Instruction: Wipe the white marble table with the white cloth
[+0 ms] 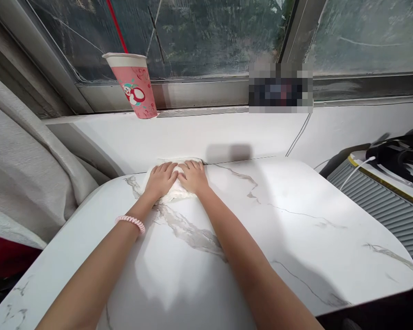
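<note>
A white cloth (pixel 174 192) lies at the far edge of the white marble table (pixel 296 220), against the wall. My left hand (pixel 161 179) rests flat on its left part, fingers stretched out. My right hand (pixel 193 177) presses flat on its right part beside the left hand, thumbs nearly touching. Most of the cloth is hidden under both palms. A pink coiled band (pixel 131 222) circles my left wrist.
A pink paper cup (pixel 136 85) with a red straw stands on the window ledge behind the table. A grey curtain (pixel 24 174) hangs at left. At right sits a ribbed grey unit (pixel 382 206) with black cables and a white cord on top.
</note>
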Available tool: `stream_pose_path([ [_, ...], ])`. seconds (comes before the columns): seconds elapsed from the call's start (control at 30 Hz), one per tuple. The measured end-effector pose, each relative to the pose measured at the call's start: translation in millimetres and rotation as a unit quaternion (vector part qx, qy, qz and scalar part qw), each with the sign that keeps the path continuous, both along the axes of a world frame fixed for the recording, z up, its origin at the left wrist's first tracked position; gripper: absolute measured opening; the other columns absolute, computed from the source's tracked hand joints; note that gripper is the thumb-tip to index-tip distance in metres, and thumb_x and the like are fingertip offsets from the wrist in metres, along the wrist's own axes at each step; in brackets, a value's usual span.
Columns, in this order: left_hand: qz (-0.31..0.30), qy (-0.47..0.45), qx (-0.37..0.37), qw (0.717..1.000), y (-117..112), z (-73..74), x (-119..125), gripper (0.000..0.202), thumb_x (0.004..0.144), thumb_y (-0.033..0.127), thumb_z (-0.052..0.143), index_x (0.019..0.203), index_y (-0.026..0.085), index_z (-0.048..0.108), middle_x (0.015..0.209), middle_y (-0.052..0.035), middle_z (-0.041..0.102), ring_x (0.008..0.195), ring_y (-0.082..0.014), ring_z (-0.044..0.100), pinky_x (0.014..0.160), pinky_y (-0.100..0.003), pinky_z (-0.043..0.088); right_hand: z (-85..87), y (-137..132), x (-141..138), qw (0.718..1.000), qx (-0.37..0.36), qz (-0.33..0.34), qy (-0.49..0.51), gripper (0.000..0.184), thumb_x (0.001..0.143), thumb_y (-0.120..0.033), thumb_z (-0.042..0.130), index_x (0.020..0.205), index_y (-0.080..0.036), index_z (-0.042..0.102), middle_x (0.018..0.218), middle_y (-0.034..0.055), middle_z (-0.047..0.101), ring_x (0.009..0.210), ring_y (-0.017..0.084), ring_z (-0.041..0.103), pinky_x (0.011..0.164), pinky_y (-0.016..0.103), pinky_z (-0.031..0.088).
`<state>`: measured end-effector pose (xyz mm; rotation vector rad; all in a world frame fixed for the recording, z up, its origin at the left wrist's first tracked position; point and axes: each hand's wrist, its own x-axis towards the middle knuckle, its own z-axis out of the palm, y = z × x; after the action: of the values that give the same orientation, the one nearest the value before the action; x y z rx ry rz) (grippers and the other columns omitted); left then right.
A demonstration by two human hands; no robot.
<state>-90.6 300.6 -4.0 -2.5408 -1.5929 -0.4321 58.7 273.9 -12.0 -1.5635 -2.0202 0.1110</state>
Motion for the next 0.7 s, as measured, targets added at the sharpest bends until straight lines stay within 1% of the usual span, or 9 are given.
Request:
stream_pose_path([
  [0.13, 0.004, -0.005, -0.003, 1.0, -25, -1.0, 8, 0.049, 0.098, 0.037, 0.024, 0.139, 0.021, 0.046, 0.147, -0.0116, 0.048, 0.138, -0.0269, 0.04, 0.114, -0.049, 0.027, -2.9, -24, 6, 1.0, 0.014, -0.01, -0.007, 0.036, 0.097, -0.026, 0.044, 0.13, -0.019, 0.056, 0.139, 0.0085, 0.054, 0.134, 0.023, 0.039, 0.117, 0.047, 0.018],
  [0.27, 0.003, -0.011, 0.008, 1.0, -63, -2.3, 16, 0.048, 0.098, 0.036, 0.027, 0.139, 0.022, 0.047, 0.146, -0.0119, 0.049, 0.137, -0.028, 0.042, 0.114, -0.051, 0.028, -3.7, -59, 18, 1.0, 0.023, 0.004, -0.01, 0.036, 0.097, -0.027, 0.046, 0.13, -0.02, 0.056, 0.14, 0.009, 0.053, 0.135, 0.023, 0.04, 0.117, 0.048, 0.02],
  [0.43, -0.001, 0.003, -0.003, 1.0, -122, -2.2, 16, 0.051, 0.098, 0.037, 0.025, 0.143, 0.022, 0.043, 0.15, -0.0111, 0.044, 0.14, -0.0292, 0.037, 0.115, -0.052, 0.025, -1.7, -117, 23, 0.999, 0.015, 0.022, -0.026, 0.038, 0.097, -0.027, 0.044, 0.133, -0.017, 0.054, 0.142, 0.0119, 0.051, 0.137, 0.026, 0.037, 0.117, 0.049, 0.02],
  [0.57, 0.006, 0.009, -0.022, 1.0, -173, -1.2, 13, 0.054, 0.098, 0.037, 0.024, 0.146, 0.018, 0.04, 0.153, -0.0139, 0.04, 0.142, -0.0303, 0.034, 0.116, -0.053, 0.023, 0.2, -164, 22, 0.999, 0.008, 0.036, -0.034, 0.04, 0.097, -0.027, 0.043, 0.134, -0.017, 0.054, 0.144, 0.0127, 0.049, 0.138, 0.027, 0.036, 0.117, 0.051, 0.018],
  [0.7, 0.015, 0.004, -0.046, 0.999, -216, -1.7, 14, 0.055, 0.099, 0.041, 0.024, 0.149, 0.021, 0.036, 0.155, -0.0127, 0.036, 0.144, -0.0312, 0.03, 0.117, -0.056, 0.022, 2.4, -202, 30, 0.996, 0.002, 0.069, -0.054, 0.043, 0.098, -0.03, 0.04, 0.137, -0.016, 0.052, 0.147, 0.0125, 0.046, 0.138, 0.027, 0.035, 0.117, 0.05, 0.019],
])
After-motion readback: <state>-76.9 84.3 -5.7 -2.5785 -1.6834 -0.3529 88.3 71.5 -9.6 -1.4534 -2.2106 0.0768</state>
